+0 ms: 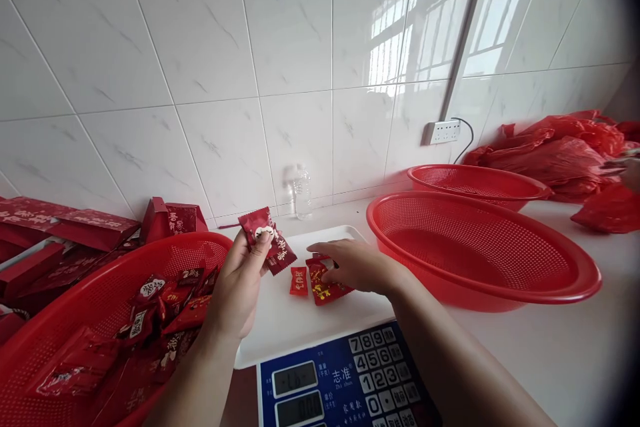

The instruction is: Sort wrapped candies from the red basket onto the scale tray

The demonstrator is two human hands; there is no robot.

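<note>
My left hand (239, 293) is raised over the left side of a white scale tray (280, 327). Its thumb and fingers pinch shiny red snack packets (283, 255), seemingly two overlapping, with pale lettering and a white round figure. On the tray, my right hand (365, 267) has its thumb and fingers around a larger red packet (323, 292) with yellow print; part of that packet is hidden under the hand. Just left of it lies a small red packet (299, 281). The blue scale panel (343, 383) with displays and number keys sits below the tray.
A red basket (210, 247) of assorted red packets stands at left, with red boxes (95, 230) behind. Two red baskets (480, 247) stand at right. Beyond are red plastic bags (555, 153) and another person's hand (631, 173). A clear bottle (303, 193) stands by the wall.
</note>
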